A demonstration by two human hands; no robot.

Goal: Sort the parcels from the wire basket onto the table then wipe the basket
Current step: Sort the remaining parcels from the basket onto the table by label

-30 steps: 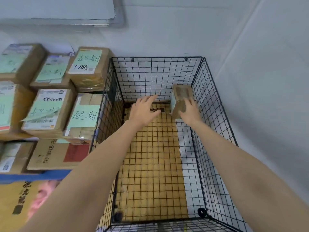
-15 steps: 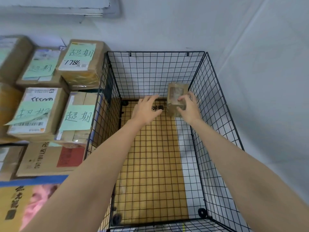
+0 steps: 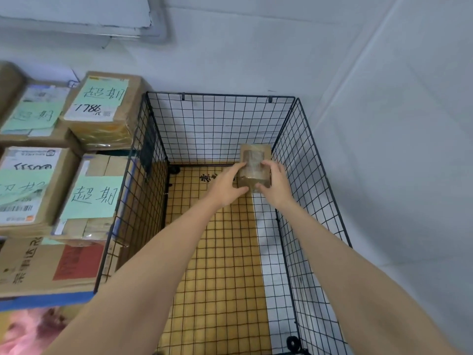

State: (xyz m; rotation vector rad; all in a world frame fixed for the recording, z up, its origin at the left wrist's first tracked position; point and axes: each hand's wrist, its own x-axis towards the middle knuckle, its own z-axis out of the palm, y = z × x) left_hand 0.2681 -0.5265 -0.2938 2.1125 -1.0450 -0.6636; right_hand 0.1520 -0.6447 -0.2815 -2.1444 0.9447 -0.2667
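A black wire basket (image 3: 309, 180) stands in the corner against the white walls. Inside it, near the far right corner, a small brown taped parcel (image 3: 254, 162) is held between both my hands. My left hand (image 3: 227, 185) grips its left side, fingers on the top and thumb under the near edge. My right hand (image 3: 275, 184) grips its right side, thumb curled on the near face. Besides this parcel, only a yellow board shows in the basket, lying on its bottom.
Left of the basket, several cardboard parcels (image 3: 102, 108) with green handwritten labels are stacked on a blue-edged surface (image 3: 46, 301). The yellow board (image 3: 217, 265) lines the basket floor. White walls close off the back and right.
My left hand has moved right from open air onto the parcel's left side. The parcel, held before by my right hand alone, has turned and come slightly toward the basket's middle.
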